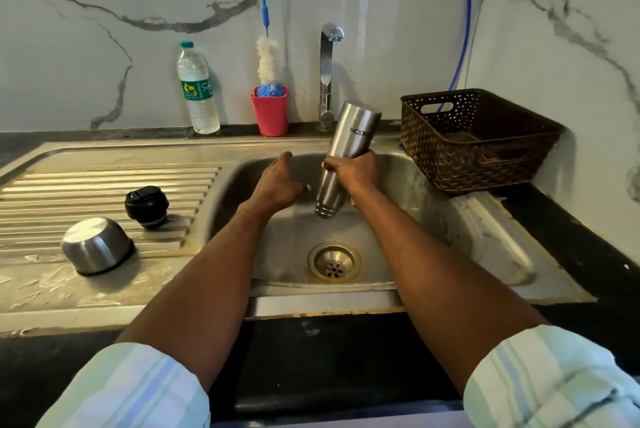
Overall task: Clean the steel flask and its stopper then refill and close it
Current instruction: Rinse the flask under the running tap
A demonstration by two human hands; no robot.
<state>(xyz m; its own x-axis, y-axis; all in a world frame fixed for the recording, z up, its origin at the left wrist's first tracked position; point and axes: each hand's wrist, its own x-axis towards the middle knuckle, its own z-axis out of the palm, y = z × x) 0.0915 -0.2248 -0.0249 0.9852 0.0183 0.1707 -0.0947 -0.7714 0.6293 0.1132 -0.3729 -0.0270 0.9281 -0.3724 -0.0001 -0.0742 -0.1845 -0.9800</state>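
Over the sink basin (408, 254), your right hand (358, 173) wraps its fingers around the middle of the steel flask (346, 150), which you hold upside down, mouth aimed toward the drain (334, 262) at 6 o'clock. Your left hand (277, 185) hovers just beside it at 9 o'clock, fingers relaxed and holding nothing. A wet steel body gripped one-handed could slide through your fingers and knock the basin; support it with the free hand. At 9 o'clock on the drainboard (104, 181), the black stopper (147, 206) and steel cup lid (96, 244) sit on a sloped surface, where a careless elbow could send them off.
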